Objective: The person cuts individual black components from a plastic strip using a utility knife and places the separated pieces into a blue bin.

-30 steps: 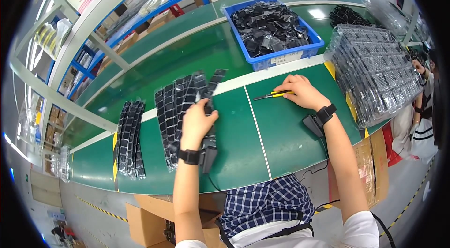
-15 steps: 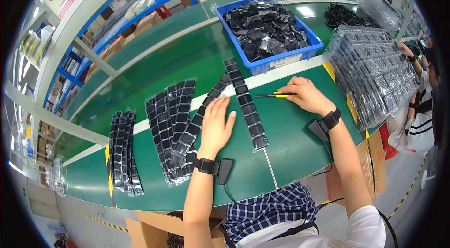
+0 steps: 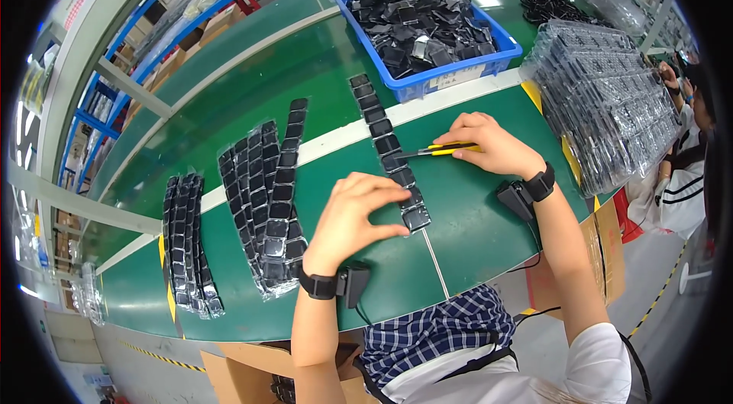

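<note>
My left hand [image 3: 353,217] is open over the near part of a strip of small black square pieces in clear film [image 3: 381,127]. Its fingertips and thumb are apart at the strip's left edge; whether they touch it I cannot tell. My right hand [image 3: 492,143] is closed on slim pointed tweezers [image 3: 458,149] with yellow grips and a dark tip. The tip reaches over the middle of that strip. Left of my left hand lies a fanned pile of similar strips [image 3: 256,198], with one strip [image 3: 286,167] slanting on top.
A second bundle of strips [image 3: 183,244] lies further left. Behind stands a blue bin [image 3: 458,83] heaped with black pieces. To the right are stacked clear plastic trays [image 3: 603,106], black cables [image 3: 561,5] and another person [image 3: 679,182]. A white rail [image 3: 328,146] crosses the green bench.
My left hand has left the slanted strip, now on the pile, and moved right to the single strip with fingers spread. The tweezers have shifted left, their tip now over that strip.
</note>
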Demonstrator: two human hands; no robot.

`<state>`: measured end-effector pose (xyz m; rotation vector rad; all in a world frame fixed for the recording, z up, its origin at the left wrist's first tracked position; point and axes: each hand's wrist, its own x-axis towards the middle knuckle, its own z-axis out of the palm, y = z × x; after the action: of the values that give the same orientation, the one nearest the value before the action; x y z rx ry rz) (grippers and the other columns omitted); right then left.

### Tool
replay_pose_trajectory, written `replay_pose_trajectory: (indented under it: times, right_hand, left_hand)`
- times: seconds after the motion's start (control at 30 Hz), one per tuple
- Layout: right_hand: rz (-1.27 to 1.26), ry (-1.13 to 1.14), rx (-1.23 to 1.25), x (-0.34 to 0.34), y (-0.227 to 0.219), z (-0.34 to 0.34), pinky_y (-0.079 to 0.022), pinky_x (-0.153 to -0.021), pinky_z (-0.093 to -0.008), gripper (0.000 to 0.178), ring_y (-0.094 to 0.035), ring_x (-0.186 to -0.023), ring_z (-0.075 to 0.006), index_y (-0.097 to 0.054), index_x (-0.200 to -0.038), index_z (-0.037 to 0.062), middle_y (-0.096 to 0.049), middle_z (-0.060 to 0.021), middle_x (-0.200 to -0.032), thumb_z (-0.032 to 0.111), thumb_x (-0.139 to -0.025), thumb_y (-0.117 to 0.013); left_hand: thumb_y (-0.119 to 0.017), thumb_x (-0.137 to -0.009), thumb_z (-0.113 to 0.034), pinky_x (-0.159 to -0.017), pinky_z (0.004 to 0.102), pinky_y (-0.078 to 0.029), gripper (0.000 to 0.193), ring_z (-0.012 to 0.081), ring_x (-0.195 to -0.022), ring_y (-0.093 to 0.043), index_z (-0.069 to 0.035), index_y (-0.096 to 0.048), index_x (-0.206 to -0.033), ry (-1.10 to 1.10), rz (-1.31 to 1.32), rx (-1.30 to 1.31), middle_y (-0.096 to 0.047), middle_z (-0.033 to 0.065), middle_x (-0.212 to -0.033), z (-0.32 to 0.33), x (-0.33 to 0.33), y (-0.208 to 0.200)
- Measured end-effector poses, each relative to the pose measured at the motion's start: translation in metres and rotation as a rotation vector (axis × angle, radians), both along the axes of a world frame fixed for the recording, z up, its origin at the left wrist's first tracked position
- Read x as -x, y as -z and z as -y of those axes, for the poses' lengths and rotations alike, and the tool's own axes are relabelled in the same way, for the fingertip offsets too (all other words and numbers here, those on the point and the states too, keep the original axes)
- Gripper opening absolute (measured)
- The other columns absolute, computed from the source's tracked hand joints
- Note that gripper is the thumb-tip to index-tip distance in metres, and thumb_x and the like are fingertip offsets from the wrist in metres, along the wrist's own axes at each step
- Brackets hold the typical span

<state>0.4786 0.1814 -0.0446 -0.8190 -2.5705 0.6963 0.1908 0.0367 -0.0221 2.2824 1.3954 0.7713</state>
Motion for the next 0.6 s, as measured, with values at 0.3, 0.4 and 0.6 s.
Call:
replay_pose_trajectory:
  times: [0.3, 0.4, 0.6]
  right_hand:
    - [0.190, -0.116, 0.125, 0.008, -0.011, 0.021, -0.019, -0.121, -0.0685, 0.035, -0.061, -0.116, -0.0227, -0.073, -0.124, 0.0224, -0.064, -0.0016, -0.107, 0.017, -0.090, -0.075]
    - [0.220, -0.146, 0.147, 0.009, -0.012, 0.023, -0.017, -0.121, -0.0690, 0.035, -0.061, -0.116, -0.0215, -0.074, -0.122, 0.0237, -0.063, -0.0012, -0.106, 0.017, -0.087, -0.077]
    - [0.215, -0.163, 0.149, 0.006, -0.011, 0.023, -0.016, -0.121, -0.0690, 0.036, -0.061, -0.115, -0.0207, -0.075, -0.120, 0.0243, -0.063, -0.0006, -0.104, 0.015, -0.085, -0.077]
  left_hand:
    - [-0.090, -0.068, -0.025, -0.089, 0.0379, -0.039, 0.034, 0.0187, -0.097, -0.055, -0.015, -0.082, -0.100, 0.018, -0.203, -0.063, -0.062, -0.0048, -0.101, 0.006, -0.020, 0.011]
    - [-0.087, -0.072, -0.022, -0.087, 0.0371, -0.040, 0.027, 0.0185, -0.096, -0.055, -0.015, -0.081, -0.098, -0.003, -0.068, -0.115, -0.063, -0.0050, -0.103, 0.000, -0.018, 0.017]
    - [-0.082, -0.084, -0.016, -0.096, 0.0368, -0.047, 0.019, 0.0225, -0.104, -0.061, -0.009, -0.079, -0.102, -0.181, 0.057, -0.044, -0.070, 0.0012, -0.110, -0.013, -0.020, 0.029]
